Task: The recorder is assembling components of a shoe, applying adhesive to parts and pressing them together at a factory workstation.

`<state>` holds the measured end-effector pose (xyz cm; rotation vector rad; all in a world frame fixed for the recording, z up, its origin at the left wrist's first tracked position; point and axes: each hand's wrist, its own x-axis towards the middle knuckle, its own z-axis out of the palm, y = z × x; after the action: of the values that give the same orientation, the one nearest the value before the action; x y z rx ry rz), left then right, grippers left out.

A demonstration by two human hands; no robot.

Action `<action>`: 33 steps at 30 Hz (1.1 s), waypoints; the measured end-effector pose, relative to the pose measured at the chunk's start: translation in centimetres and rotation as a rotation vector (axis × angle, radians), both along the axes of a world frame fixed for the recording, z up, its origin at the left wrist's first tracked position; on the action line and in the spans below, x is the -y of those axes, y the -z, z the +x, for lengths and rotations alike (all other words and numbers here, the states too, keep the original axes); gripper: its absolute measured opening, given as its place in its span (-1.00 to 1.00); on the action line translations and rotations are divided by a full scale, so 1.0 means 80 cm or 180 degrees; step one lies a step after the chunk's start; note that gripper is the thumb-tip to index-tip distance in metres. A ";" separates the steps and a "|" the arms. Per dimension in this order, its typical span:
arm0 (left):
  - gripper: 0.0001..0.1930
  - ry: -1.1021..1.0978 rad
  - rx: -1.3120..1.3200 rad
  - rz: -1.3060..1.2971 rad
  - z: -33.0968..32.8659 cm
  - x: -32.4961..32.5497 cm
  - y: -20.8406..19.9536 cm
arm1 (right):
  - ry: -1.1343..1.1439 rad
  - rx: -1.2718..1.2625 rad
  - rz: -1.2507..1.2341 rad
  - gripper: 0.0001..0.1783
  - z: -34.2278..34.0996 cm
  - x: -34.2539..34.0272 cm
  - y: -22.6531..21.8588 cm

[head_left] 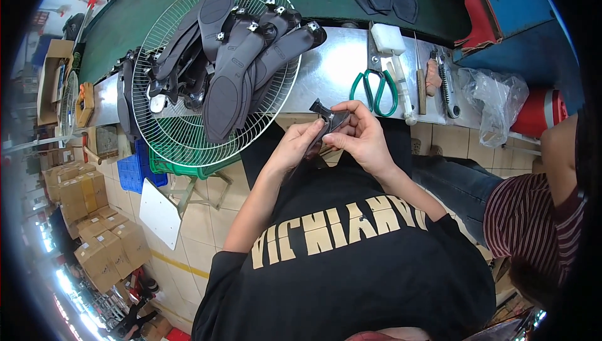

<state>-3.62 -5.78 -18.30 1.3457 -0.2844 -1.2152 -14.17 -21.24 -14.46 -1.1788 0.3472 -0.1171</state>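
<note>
Mid-frame, left hand [293, 146] and right hand [366, 144] pinch a dark shoe sole [339, 119], probably. Loose pinch could drop it.

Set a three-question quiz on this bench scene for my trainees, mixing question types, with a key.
1. True or false: the green-handled scissors lie inside the wire basket.
2. What do the left hand and right hand hold together? A: a white block; B: a dark piece; C: a blue crate.
3. Fill the gap: the clear plastic bag lies to the ____ of the scissors.

Key: 1. False, they lie on the metal benchtop. 2. B. 3. Right.
</note>
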 end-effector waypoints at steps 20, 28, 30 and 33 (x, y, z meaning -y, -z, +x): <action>-0.72 -0.0691 0.0674 -0.0653 -0.010 0.009 0.008 | 0.0274 0.0127 -0.1223 -0.53 -0.005 -0.011 0.007; -0.60 -0.0977 0.0685 -0.1014 -0.021 0.009 0.009 | 0.0630 0.0104 -0.2421 -0.52 -0.007 -0.007 0.012; -0.60 -0.0988 0.0645 -0.0965 -0.021 0.010 0.012 | 0.0656 0.0106 -0.2556 -0.52 -0.007 -0.006 0.014; -0.61 -0.1000 0.0599 -0.0914 -0.021 0.010 0.017 | 0.0649 0.0049 -0.2560 -0.53 -0.007 -0.005 0.016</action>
<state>-5.32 -6.58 -19.63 1.2007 -0.3517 -0.7562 -14.72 -20.88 -15.75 -1.9318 0.4212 -0.4752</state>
